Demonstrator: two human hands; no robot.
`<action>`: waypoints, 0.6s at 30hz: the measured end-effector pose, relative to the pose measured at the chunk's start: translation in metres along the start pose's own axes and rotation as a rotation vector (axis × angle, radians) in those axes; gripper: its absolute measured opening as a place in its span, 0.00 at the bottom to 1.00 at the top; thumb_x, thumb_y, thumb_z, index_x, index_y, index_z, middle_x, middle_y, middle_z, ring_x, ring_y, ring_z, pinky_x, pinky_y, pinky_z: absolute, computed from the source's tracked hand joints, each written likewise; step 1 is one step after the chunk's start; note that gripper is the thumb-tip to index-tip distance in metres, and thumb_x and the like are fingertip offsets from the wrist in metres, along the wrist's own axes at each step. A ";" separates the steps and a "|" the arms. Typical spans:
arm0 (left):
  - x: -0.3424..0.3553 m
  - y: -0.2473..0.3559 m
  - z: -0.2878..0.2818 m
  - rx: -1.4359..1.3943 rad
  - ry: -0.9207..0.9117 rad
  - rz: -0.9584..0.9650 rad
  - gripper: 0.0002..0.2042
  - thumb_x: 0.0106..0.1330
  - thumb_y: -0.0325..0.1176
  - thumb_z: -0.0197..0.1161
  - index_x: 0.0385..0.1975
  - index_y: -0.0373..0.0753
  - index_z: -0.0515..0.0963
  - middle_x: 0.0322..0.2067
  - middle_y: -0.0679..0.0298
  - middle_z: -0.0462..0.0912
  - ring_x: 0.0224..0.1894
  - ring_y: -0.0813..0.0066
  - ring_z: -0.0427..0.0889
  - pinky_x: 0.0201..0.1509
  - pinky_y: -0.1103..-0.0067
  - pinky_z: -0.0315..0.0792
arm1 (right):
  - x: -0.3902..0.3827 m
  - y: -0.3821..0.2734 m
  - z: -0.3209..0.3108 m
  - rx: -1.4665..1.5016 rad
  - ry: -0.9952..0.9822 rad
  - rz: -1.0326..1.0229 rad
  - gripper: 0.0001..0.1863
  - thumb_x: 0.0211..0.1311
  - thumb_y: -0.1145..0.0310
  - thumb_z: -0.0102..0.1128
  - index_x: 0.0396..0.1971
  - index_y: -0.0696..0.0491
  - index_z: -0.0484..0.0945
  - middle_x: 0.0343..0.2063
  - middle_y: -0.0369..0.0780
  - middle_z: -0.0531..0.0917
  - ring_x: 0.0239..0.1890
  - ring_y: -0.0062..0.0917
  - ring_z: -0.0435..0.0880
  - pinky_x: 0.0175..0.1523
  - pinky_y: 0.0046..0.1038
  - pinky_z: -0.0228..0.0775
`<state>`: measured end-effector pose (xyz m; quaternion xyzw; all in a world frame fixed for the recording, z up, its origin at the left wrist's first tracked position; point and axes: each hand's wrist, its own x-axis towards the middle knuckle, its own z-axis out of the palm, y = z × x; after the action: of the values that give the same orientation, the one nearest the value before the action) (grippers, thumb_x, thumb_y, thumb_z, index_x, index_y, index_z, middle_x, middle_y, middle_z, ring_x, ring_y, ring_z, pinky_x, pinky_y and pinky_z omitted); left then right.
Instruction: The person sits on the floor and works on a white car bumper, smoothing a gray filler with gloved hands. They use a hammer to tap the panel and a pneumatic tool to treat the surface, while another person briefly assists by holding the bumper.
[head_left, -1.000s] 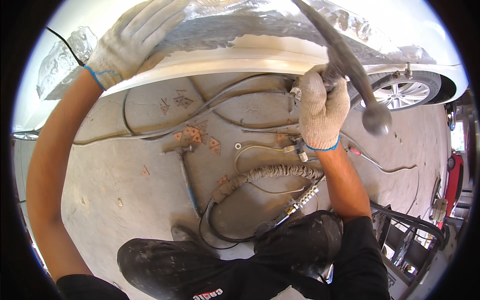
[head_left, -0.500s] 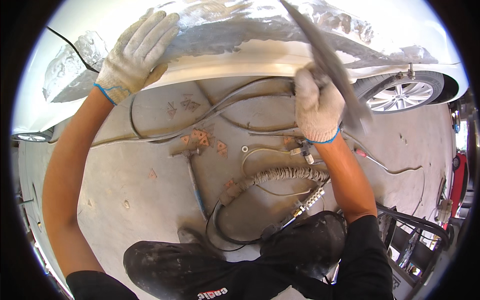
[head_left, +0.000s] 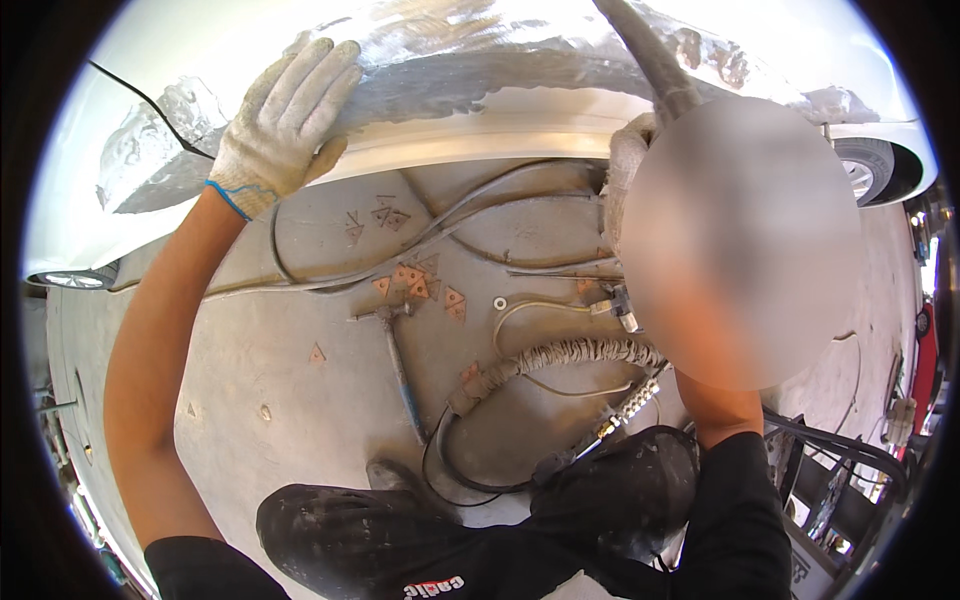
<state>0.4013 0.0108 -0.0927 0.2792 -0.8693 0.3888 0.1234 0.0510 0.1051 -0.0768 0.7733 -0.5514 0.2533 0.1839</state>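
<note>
in the head view, the gloved left hand (head_left: 282, 125) is laid open on the car panel (head_left: 545, 112), its fingers straight and gripping nothing. a metal tool (head_left: 650, 55) is raised before the panel on the right. the left fingers could be struck if the tool were swung wide; the tool could be let slip by a loose hold, and the bare metal patch (head_left: 450, 88) could be marked by a glancing knock. the tool is seen just beside the visible edge of the right hand (head_left: 622, 165), well apart from the left fingers. most of the right hand is hidden by blur; whether its fingers are closed cannot be told.
</note>
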 end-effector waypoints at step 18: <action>0.229 0.064 -0.042 -0.504 -0.090 0.191 0.25 0.66 0.28 0.54 0.65 0.35 0.65 0.62 0.47 0.69 0.67 0.55 0.68 0.72 0.68 0.62 | -0.065 0.035 0.028 1.080 0.351 0.520 0.16 0.72 0.58 0.58 0.43 0.57 0.74 0.24 0.30 0.74 0.26 0.11 0.69 0.31 0.16 0.63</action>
<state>0.1777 -0.0121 -0.0050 0.1733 -0.9657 0.1571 0.1130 0.0063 0.1271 -0.1379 0.5446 -0.4773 0.6560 -0.2127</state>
